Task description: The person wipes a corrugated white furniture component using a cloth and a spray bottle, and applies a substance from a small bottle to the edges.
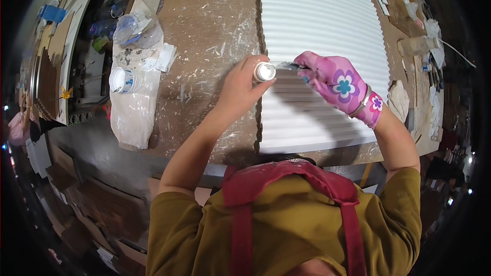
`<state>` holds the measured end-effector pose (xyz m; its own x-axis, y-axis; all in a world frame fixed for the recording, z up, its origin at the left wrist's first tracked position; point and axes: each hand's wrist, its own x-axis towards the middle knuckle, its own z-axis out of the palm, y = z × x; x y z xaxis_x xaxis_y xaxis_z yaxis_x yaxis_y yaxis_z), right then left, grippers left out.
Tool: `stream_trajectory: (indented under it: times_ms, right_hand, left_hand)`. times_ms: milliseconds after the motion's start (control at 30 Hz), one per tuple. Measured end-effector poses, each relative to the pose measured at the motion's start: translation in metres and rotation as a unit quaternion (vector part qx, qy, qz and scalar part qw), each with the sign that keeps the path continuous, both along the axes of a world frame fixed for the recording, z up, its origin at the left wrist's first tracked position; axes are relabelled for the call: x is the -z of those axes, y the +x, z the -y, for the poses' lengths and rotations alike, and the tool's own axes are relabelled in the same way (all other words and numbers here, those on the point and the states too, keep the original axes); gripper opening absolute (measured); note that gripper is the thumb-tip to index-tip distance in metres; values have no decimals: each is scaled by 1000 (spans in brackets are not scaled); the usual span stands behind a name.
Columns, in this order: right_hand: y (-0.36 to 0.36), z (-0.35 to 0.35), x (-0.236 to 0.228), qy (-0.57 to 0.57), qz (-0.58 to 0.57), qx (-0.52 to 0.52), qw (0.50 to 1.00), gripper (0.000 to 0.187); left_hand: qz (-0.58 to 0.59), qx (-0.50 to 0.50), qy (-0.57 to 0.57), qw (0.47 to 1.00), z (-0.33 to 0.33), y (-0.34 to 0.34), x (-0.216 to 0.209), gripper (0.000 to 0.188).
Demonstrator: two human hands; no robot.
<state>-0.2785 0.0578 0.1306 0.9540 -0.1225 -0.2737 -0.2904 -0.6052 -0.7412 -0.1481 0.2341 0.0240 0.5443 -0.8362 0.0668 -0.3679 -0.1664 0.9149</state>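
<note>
Jar (265, 71) gripped in the bare left hand (241, 77), mouth up — keep steady; thin tool (289, 65) pinched in the gloved right hand (337, 83), tip near the rim: wipe off any excess there to spare the ribbed white panel (327, 25) — white tub (123, 80) farther off at left

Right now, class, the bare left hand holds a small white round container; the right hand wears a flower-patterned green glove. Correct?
Not quite: the head view shows the flower-patterned glove on the right hand is pink. The left hand does hold the container.
</note>
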Motion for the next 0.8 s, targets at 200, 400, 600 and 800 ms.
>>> stream_trajectory:
  times_ms: [200,400,600,800]
  right_hand:
    - [-6,-11,10,-236,161,-130,949,17]
    - [-3,-30,7,-357,103,-136,918,7]
    - [-3,-15,17,-158,51,-138,976,12]
    - [-1,2,13,136,-89,25,986,14]
  left_hand:
    - [66,17,-21,997,-4,-5,-2,39]
    - [196,31,-33,980,-10,-11,-1,42]
    - [169,47,-26,984,-12,-18,2,43]
    - [-32,26,-34,999,-8,-24,-2,39]
